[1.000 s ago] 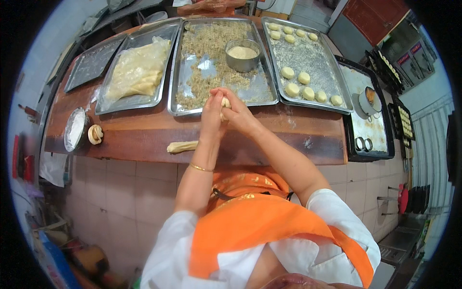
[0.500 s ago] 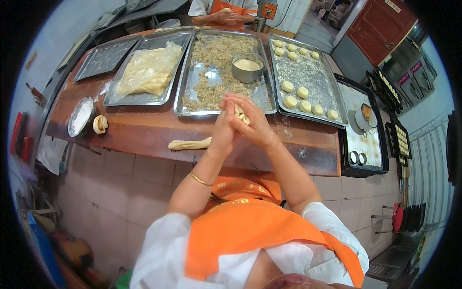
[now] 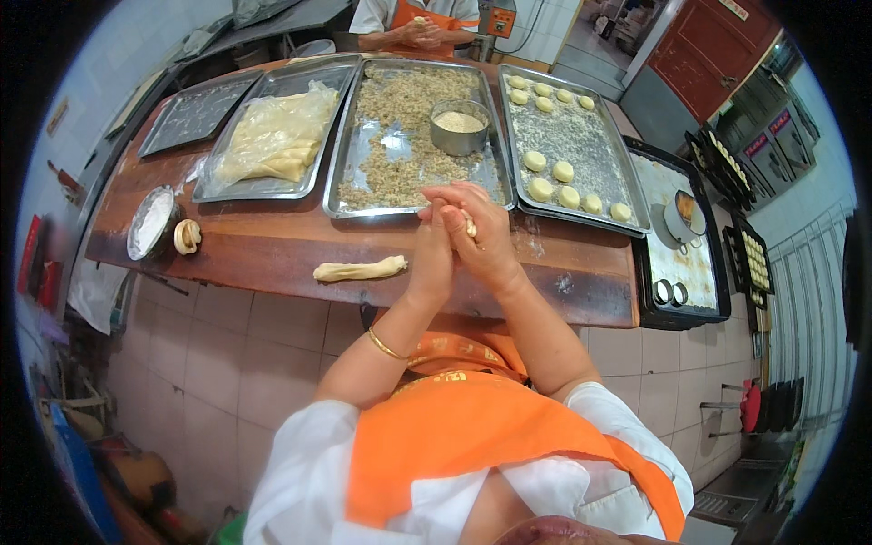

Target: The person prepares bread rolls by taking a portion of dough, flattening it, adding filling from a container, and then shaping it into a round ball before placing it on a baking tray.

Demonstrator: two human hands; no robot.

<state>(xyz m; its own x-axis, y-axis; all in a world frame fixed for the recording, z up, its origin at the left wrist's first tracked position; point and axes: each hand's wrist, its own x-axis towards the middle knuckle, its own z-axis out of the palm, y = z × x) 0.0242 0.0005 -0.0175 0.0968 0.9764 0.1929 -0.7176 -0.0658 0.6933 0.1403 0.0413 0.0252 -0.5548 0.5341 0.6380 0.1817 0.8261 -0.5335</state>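
Both hands are pressed together in front of the tray of crumbly filling, with a small piece of pale dough (image 3: 470, 227) closed between the palms. Only a bit of it shows by the right thumb; the rest is hidden. My left hand (image 3: 436, 250) lies against it from the left, fingers mostly covered. From the right, my right hand (image 3: 490, 238) wraps over with bent fingers. A strip of dough (image 3: 361, 269) lies on the wooden table left of my wrists. Beyond my fingers, the crumbly brown filling (image 3: 413, 95) spreads over a metal tray, with a round metal tin (image 3: 460, 143) standing in it.
On the right, a floured tray (image 3: 581, 136) bears several dough rounds. Plastic-covered dough (image 3: 282, 136) fills another tray. A flour bowl (image 3: 153, 222) and a coiled dough piece (image 3: 187, 236) sit at left. Opposite, a co-worker's hands (image 3: 421, 34) are clasped. Dark baking trays (image 3: 683, 313) stand at right.
My hands have turned and closed tighter, so less of the dough shows between them. My left wrist has shifted right, uncovering the end of the dough strip. The view has moved slightly.
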